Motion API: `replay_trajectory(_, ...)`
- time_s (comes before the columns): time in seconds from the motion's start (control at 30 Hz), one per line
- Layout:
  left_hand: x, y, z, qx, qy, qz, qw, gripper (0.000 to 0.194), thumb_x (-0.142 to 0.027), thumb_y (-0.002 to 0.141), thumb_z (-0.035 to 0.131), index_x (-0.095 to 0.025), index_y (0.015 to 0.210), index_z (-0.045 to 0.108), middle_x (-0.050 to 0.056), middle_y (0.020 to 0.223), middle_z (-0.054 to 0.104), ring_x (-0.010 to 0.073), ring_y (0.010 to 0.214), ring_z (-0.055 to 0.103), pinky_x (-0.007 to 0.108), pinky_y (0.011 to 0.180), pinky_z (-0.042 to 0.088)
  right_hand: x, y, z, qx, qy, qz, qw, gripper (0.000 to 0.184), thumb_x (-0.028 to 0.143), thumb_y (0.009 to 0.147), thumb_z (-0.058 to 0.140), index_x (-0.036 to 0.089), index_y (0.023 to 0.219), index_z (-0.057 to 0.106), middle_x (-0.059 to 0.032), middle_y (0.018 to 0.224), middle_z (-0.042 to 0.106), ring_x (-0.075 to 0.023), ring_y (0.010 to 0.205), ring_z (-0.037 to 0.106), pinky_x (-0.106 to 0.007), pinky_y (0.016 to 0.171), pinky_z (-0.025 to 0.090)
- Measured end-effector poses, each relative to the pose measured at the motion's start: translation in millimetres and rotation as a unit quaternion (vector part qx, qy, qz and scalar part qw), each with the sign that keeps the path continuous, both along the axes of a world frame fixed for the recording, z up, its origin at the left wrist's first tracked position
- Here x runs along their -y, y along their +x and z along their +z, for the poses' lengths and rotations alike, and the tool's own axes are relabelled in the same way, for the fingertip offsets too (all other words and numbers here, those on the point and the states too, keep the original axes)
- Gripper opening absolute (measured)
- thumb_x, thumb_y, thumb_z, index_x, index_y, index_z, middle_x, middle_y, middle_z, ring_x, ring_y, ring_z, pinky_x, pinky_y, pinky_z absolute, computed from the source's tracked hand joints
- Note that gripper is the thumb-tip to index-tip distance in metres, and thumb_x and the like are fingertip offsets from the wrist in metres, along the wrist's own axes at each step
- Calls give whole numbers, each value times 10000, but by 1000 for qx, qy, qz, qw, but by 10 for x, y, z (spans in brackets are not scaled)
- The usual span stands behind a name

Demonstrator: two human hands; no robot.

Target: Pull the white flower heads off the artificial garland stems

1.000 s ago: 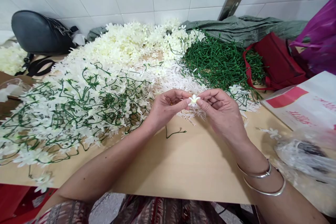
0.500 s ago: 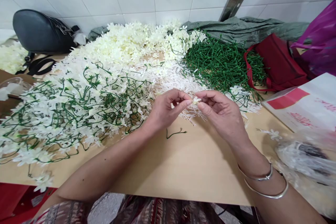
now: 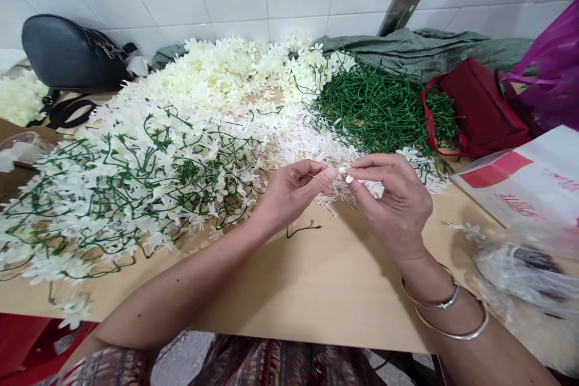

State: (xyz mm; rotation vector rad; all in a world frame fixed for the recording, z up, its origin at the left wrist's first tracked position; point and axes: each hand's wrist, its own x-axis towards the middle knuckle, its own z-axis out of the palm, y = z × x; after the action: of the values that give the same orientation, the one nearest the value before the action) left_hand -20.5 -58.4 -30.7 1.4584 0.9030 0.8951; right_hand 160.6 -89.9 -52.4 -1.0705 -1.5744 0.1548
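Over the middle of the table [image 3: 307, 289], both my hands meet at a small white artificial flower [image 3: 344, 172]. My left hand [image 3: 294, 190] pinches at its left side, with thumb and forefinger closed. On the other side, the fingertips of my right hand [image 3: 393, 199] grip its petals. Behind my hands spreads a heap of thin white stems [image 3: 298, 136]. A single green stem [image 3: 304, 228] lies on the wood just below my left hand. To the left is a pile of white flowers with green stems [image 3: 149, 175].
Loose cream flowers [image 3: 217, 69] are heaped at the back, beside a mound of green stems [image 3: 380, 111]. A black bag [image 3: 67, 54] stands back left. At right are a red bag [image 3: 484, 105], a white paper bag [image 3: 538, 181] and a clear plastic bag [image 3: 525, 271].
My right hand has turned and risen slightly, its fingers now straighter on the flower. My left fingertips have shifted a little right. The piles look the same.
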Motion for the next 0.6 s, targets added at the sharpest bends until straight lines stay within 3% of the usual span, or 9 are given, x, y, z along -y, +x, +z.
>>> replay_trajectory(0.17, -31, 0, -21, 57, -53, -34, 996, 253, -419, 876, 776, -172, 862, 723, 20, 769, 720, 112, 711, 661, 245, 718, 537, 3, 19, -29, 124, 84, -14, 989, 252, 86, 906, 697, 312, 1010, 742, -39, 985, 752, -212, 908, 714, -406, 813, 576)
replay_trajectory(0.37, -55, -12, -63, 68, -61, -38, 995, 233, -399, 892, 755, -175, 841, 714, -1, 731, 684, 90, 676, 628, 234, 707, 510, -2, 17, -45, 135, 80, 2, 988, 266, 87, 913, 699, 342, 974, 739, -20, 967, 772, -220, 910, 717, -432, 845, 559)
replay_trajectory(0.6, -59, 0, -83, 74, -56, -37, 995, 267, -425, 868, 773, -173, 852, 687, 2, 735, 676, 103, 700, 621, 254, 741, 507, -14, 17, -40, 141, 87, 15, 986, 319, 62, 900, 699, 337, 1059, 730, -31, 978, 771, -229, 910, 719, -432, 835, 564)
